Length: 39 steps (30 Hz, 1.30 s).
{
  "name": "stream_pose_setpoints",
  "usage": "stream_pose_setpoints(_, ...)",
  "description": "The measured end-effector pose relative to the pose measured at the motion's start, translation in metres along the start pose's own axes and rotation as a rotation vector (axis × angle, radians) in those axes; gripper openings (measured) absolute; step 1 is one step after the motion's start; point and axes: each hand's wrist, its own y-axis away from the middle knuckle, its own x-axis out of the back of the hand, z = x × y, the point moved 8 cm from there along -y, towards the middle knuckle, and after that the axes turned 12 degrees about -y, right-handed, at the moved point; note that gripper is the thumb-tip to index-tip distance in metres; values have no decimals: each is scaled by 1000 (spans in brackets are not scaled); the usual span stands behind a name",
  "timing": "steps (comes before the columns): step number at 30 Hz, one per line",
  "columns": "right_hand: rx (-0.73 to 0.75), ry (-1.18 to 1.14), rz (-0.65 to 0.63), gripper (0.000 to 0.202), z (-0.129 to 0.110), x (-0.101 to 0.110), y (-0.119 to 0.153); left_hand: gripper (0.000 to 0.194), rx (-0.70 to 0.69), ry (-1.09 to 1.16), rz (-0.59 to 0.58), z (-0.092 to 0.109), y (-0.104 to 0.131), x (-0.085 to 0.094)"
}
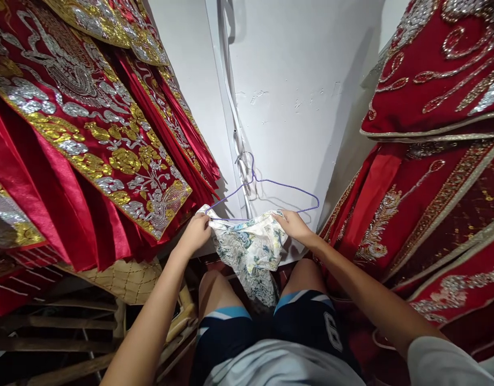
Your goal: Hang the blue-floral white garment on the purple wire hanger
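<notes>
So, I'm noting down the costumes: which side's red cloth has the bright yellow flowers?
The left cloth: shiny yellow flowers sit among its silver shapes. The right cloth has mostly silvery beadwork.

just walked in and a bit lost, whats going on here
A person's left hand and right hand grip the upper edge of a patterned cloth garment at a purple wire hanger. The left end of the hanger is free of cloth. Red embroidered garments hang on both sides.
</notes>
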Motion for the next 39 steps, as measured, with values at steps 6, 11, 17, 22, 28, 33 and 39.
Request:
stream_pose_setpoints(6,3,74,-1,37,-7,-6,8,13,161,-43,-92,-16,-9,-18)
stream_pose_setpoints(11,-88,198,-4,32,-10,-8,7,13,217,-57,-70,-22,-12,-11)
stream_pose_setpoints(17,-59,146,-28,32,-16,-13,12,8,32,93,158,15,-27,36)
stream_pose_setpoints(22,37,45,6,30,-22,-2,33,32,-120,258,73,36,-33,20)
stream_pose_setpoints(28,81,171,94,80,-27,45,48,26,-162,184,105,28,-36,6)
stream_pose_setpoints(33,-15,319,241,84,-30,92,22,17,-200,131,112,34,-36,11)
stream_pose_setpoints(39,-45,362,-68,18,-43,91,-10,25,-85,44,214,26,-27,27)
